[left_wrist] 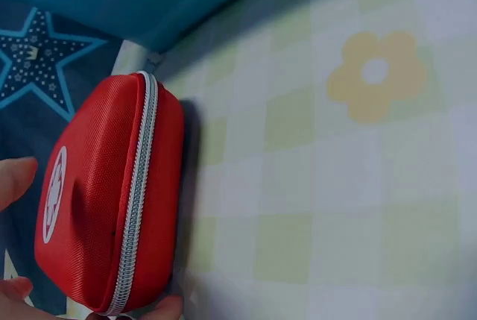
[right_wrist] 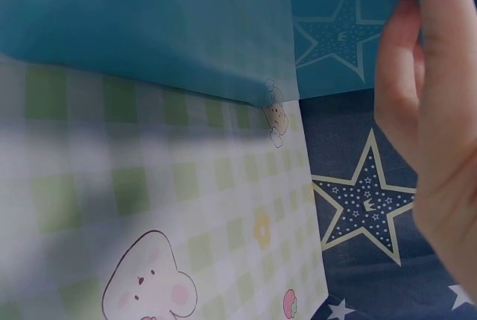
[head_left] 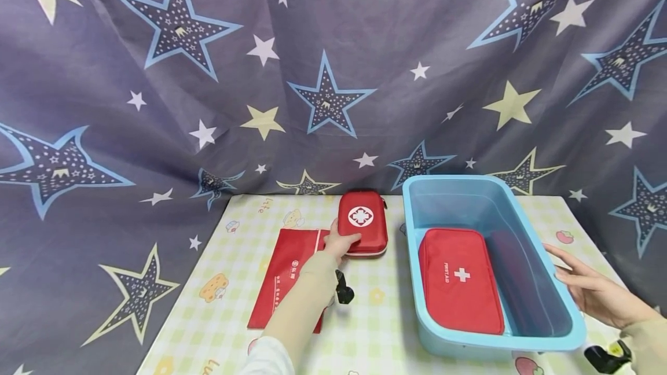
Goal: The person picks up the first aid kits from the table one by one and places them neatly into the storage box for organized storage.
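A red hard-shell first-aid case (head_left: 363, 220) with a white cross emblem lies toward the back of the table. My left hand (head_left: 339, 243) is at its near left corner, thumb over the top and other fingers low along the side. The left wrist view shows the case's silver zipper (left_wrist: 134, 208) and fingertips (left_wrist: 170, 308) right at its lower edge. On the right, my right hand (head_left: 591, 288) rests against the outer side of a blue plastic bin (head_left: 417, 294), fingers fairly straight beside the rim. A flat red FIRST AID pouch (head_left: 461, 294) lies inside the bin.
A flat red packet (head_left: 278, 274) with white print lies beneath my left forearm, partly covered by it. The table has a green checked cloth (head_left: 205, 323). Behind it hangs a dark curtain (head_left: 250, 149) with stars.
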A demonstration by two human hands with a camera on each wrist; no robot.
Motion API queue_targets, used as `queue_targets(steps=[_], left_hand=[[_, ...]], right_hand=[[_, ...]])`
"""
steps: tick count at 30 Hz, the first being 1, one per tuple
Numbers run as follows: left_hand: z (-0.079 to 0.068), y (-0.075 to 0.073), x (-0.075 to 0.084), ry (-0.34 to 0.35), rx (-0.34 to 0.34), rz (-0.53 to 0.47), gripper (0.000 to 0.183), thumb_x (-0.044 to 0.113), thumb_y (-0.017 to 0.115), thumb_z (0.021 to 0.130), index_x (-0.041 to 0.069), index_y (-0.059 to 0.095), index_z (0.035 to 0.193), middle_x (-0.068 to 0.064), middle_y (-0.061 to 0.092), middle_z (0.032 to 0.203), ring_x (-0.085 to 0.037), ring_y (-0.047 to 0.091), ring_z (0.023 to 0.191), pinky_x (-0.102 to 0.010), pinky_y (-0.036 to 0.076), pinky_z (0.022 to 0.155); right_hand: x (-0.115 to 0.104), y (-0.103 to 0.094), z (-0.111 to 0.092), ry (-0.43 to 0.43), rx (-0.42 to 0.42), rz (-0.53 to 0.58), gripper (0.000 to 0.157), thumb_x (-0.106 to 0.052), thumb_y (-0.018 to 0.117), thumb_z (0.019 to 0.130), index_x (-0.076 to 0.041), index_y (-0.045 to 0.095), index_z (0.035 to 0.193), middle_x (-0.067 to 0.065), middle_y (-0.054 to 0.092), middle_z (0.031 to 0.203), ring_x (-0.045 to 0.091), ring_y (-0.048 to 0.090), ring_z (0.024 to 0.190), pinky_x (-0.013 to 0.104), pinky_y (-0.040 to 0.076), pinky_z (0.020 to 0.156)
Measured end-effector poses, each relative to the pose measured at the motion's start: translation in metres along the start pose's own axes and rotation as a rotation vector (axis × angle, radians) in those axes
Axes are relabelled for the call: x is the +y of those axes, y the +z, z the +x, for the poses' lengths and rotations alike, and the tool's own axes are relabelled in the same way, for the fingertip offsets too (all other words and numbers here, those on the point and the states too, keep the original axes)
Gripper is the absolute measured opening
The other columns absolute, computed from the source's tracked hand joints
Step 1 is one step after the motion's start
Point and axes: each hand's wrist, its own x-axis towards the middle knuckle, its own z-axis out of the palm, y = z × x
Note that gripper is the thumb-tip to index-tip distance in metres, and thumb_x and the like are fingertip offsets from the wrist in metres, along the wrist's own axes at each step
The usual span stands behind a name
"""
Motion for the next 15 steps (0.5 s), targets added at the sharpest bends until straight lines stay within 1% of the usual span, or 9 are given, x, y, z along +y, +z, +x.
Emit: queue_targets(steps=[4, 7, 12, 15], left_hand=[[0.002, 0.002, 0.002, 0.038, 0.015, 0.132, 0.091, 0.021, 0.076, 0.078, 0.018, 0.021, 0.151, -0.033, 0.020, 0.139, -0.049, 0.026, 0.127, -0.054, 0.036, 0.103], [0.004, 0.002, 0.003, 0.031, 0.016, 0.224, 0.093, 0.025, 0.077, 0.077, 0.019, 0.022, 0.151, -0.033, 0.020, 0.139, -0.051, 0.029, 0.126, -0.056, 0.036, 0.102], [0.009, 0.005, 0.001, 0.011, 0.000, 0.298, 0.092, 0.033, 0.076, 0.079, 0.022, 0.020, 0.151, -0.031, 0.018, 0.142, -0.050, 0.030, 0.127, -0.056, 0.038, 0.102], [0.011, 0.007, -0.001, 0.017, 0.005, 0.337, 0.090, 0.033, 0.075, 0.080, 0.022, 0.021, 0.151, -0.032, 0.018, 0.141, -0.052, 0.031, 0.125, -0.056, 0.039, 0.100]], right_hand=[[-0.001, 0.000, 0.000, 0.007, 0.003, -0.004, 0.063, -0.002, 0.004, 0.101, -0.040, 0.031, 0.143, 0.000, 0.050, 0.141, 0.027, 0.053, 0.122, 0.044, 0.047, 0.097], [-0.001, -0.001, -0.001, 0.014, 0.016, -0.023, 0.062, -0.002, 0.004, 0.101, -0.041, 0.032, 0.142, -0.002, 0.050, 0.140, 0.027, 0.054, 0.121, 0.044, 0.048, 0.097], [-0.002, -0.002, -0.001, 0.018, 0.025, -0.038, 0.062, -0.002, 0.005, 0.101, -0.042, 0.031, 0.141, -0.002, 0.051, 0.139, 0.027, 0.056, 0.119, 0.044, 0.049, 0.095], [-0.001, -0.002, -0.001, 0.022, 0.035, -0.038, 0.062, -0.003, 0.005, 0.101, -0.042, 0.032, 0.141, -0.003, 0.051, 0.139, 0.025, 0.056, 0.119, 0.043, 0.049, 0.095]])
